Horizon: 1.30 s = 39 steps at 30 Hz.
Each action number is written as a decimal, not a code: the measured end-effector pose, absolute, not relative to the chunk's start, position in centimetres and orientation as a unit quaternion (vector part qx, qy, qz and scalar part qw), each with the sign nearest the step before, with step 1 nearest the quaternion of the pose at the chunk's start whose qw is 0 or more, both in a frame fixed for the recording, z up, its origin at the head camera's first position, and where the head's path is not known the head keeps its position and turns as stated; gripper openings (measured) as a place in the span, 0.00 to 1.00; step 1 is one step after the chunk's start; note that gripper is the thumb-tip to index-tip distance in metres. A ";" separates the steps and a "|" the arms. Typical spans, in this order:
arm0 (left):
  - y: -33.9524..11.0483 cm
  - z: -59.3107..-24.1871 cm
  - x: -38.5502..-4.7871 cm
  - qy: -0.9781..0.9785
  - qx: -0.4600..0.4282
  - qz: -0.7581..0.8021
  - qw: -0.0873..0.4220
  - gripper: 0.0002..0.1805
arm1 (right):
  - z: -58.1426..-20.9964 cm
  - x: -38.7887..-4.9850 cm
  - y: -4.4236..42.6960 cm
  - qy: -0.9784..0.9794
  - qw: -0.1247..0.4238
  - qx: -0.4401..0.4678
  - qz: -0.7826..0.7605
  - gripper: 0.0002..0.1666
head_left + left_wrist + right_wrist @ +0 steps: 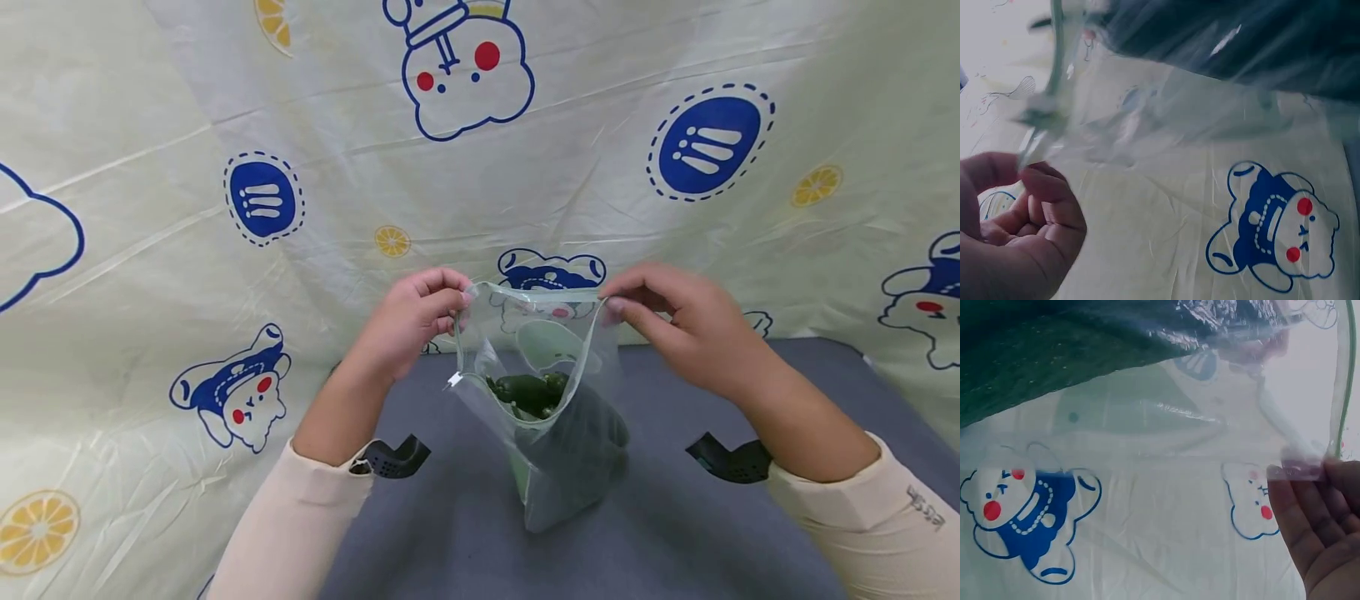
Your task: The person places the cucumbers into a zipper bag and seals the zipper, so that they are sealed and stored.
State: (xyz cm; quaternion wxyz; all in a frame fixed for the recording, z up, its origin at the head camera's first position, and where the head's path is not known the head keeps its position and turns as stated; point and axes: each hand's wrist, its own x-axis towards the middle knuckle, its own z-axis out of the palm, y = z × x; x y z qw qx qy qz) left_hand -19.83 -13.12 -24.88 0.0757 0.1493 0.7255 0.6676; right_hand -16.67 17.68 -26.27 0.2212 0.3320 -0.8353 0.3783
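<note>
A clear zip bag (577, 467) with a pale green zip rim stands on the table, its mouth spread wide. Inside lie dark green, partly glossy contents (525, 393); their kind is unclear. My left hand (423, 312) pinches the bag's left upper corner between thumb and fingers, also visible in the left wrist view, where the hand (1029, 219) grips the plastic below the zip. At the opposite corner my right hand (690, 329) pinches the rim. In the right wrist view its fingers (1316, 512) show through the plastic. A white slider (454, 379) sits on the zip's left side.
A grey table surface (450, 542) lies under the bag. Behind and to the left hangs a pale printed sheet (337, 150) with cartoon bears and orange slices. Black wrist-mounted pieces (397, 457) stick out at both cuffs.
</note>
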 end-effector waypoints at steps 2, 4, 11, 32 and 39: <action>-12.9 -25.1 -19.9 0.769 0.150 0.618 0.072 0.08 | -26.5 -16.8 18.0 -0.836 0.230 0.317 0.385 0.12; -12.6 -25.6 -19.9 0.804 0.154 0.570 0.071 0.09 | -26.8 -17.1 18.5 -0.839 0.236 0.301 0.388 0.12; -12.4 -27.9 -20.5 0.843 0.185 0.499 0.076 0.09 | -28.2 -17.6 19.8 -0.845 0.244 0.275 0.387 0.12; -15.2 -35.8 -21.2 0.709 0.136 0.689 0.062 0.07 | -29.1 -17.9 21.6 -0.820 0.270 0.231 0.448 0.11; -14.8 -33.0 -20.6 0.676 0.127 0.724 -0.051 0.03 | -29.0 -18.5 22.5 -0.825 0.284 0.178 0.456 0.10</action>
